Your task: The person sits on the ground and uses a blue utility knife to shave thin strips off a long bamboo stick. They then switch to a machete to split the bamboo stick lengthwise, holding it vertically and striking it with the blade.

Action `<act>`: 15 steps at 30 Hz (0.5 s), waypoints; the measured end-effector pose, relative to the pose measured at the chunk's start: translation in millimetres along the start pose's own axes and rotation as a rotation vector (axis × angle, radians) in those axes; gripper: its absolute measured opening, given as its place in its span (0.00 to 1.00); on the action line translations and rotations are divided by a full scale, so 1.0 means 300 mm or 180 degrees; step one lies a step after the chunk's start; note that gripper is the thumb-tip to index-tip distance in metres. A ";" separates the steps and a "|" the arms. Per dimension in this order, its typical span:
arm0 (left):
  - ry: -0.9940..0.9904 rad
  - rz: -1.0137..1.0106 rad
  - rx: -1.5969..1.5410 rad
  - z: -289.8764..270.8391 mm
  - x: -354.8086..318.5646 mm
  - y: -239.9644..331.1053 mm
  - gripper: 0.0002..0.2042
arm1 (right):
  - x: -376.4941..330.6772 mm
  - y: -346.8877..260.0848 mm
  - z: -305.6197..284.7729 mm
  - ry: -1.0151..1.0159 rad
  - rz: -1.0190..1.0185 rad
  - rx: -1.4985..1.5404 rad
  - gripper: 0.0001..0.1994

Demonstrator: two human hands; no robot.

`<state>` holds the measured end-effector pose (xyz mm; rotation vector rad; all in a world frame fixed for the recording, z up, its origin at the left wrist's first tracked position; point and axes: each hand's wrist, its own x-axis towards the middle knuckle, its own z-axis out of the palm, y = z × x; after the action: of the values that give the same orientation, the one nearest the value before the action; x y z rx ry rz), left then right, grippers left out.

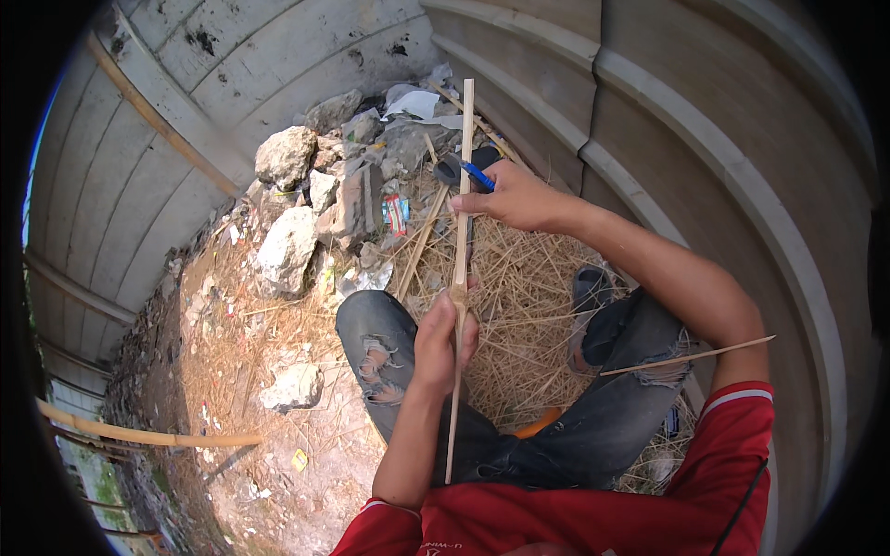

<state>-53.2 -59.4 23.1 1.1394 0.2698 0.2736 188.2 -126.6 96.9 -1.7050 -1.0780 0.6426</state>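
A long pale bamboo strip (464,222) stands nearly upright in front of me, its lower end close to my red shirt. My left hand (438,338) is closed around it just below a knot-like joint. Farther up, my right hand (510,196) is closed on a blue-handled knife (479,178), held against the strip's upper part with the thumb at the strip. The knife's blade is mostly hidden behind the strip. A thin bamboo sliver (686,355) lies across my right knee and reaches over my right arm.
Shavings (519,315) cover the ground between my legs. Rocks (287,248) and litter are piled ahead, against a pale panel wall (278,65). A corrugated metal wall (742,167) rises close on my right. A bamboo pole (148,435) juts in from the left. Something orange (538,423) lies beneath my legs.
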 end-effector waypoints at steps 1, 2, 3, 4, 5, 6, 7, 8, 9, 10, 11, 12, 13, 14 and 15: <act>0.0080 0.0002 -0.0086 0.009 0.001 0.006 0.27 | 0.000 0.002 -0.001 -0.0025 0.0005 0.0024 0.24; 0.0162 0.0004 -0.0171 0.014 0.003 0.012 0.27 | -0.001 0.003 0.004 0.0021 -0.0050 0.0036 0.22; 0.0104 0.0044 -0.0139 0.016 0.005 0.019 0.27 | -0.008 -0.004 0.010 0.0070 -0.0106 0.0039 0.20; 0.0048 0.0085 -0.0106 0.016 0.007 0.027 0.27 | -0.011 -0.010 0.013 0.0117 -0.0161 0.0042 0.19; -0.0007 0.0126 -0.0073 0.014 0.011 0.033 0.28 | -0.019 -0.009 0.005 0.0064 -0.0196 -0.0379 0.17; 0.0019 0.0142 -0.0162 0.010 0.019 0.038 0.28 | -0.030 -0.004 -0.009 0.0007 -0.0240 -0.0799 0.16; 0.0046 0.0158 -0.0251 0.005 0.030 0.043 0.28 | -0.035 -0.004 -0.014 -0.0050 -0.0285 -0.1218 0.15; 0.0074 0.0174 -0.0340 0.002 0.039 0.048 0.28 | -0.041 -0.005 -0.003 -0.0032 -0.0475 -0.1616 0.13; 0.0139 0.0152 -0.0319 0.009 0.047 0.057 0.28 | -0.059 -0.006 0.016 -0.0006 -0.0661 -0.2019 0.12; 0.0202 0.0128 -0.0298 0.023 0.052 0.068 0.28 | -0.078 -0.007 0.035 0.0021 -0.0846 -0.2423 0.11; 0.0264 0.0103 -0.0277 0.033 0.057 0.073 0.27 | -0.091 -0.013 0.061 0.0044 -0.0685 -0.2570 0.12; 0.0267 0.0099 -0.0323 0.037 0.062 0.072 0.27 | -0.099 -0.023 0.094 0.0070 -0.0529 -0.2710 0.12; 0.0268 0.0094 -0.0369 0.040 0.067 0.068 0.27 | -0.103 -0.029 0.109 0.0098 -0.0369 -0.2849 0.13; 0.0267 0.0087 -0.0415 0.040 0.070 0.063 0.27 | -0.094 -0.022 0.101 0.0177 -0.0394 -0.2898 0.13; 0.0235 0.0126 -0.0223 0.033 0.074 0.056 0.27 | -0.073 -0.007 0.082 0.0261 -0.0423 -0.2945 0.13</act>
<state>-30.4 -53.4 40.9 1.0674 0.3009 0.3579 157.3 -134.3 88.1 -2.3635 -1.5423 -0.0599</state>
